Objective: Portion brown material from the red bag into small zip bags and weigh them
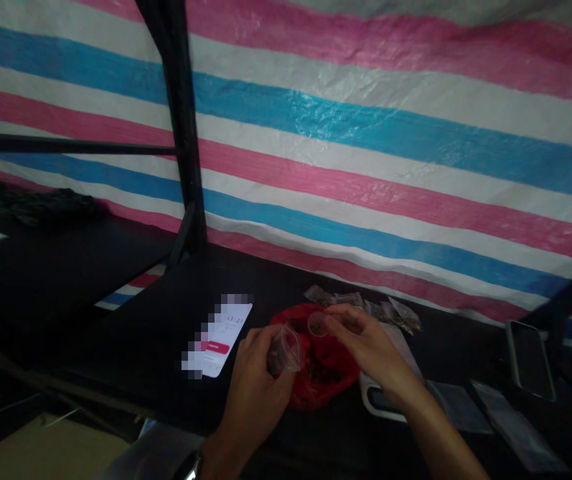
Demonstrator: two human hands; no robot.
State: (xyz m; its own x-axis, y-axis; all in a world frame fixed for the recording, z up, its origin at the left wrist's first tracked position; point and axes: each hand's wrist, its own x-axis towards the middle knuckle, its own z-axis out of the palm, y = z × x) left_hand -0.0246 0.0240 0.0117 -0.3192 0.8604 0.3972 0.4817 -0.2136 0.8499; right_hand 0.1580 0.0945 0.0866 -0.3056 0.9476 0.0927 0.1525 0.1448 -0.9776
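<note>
Low over the black tabletop, my left hand [261, 380] is closed around a small clear plastic bag [286, 350], its mouth spread and facing right. My right hand [361, 337] pinches a small round clear cup [318, 325] with a bit of dark material in it. Beneath both hands lies a red plastic bag [333, 383], opened out, with dark loose bits inside that are too dim to identify. The cup is above the red bag, slightly apart from the clear bag's mouth. Partly behind my right wrist sits a white digital scale [373, 403].
Several small filled clear bags [361, 303] lie behind the red bag. A lit phone [221, 340] rests at left, and a dark phone [531, 360] at right. Flat clear bags [459, 407] lie near my right forearm. A black metal post [186, 133] rises before the striped sheet [391, 167].
</note>
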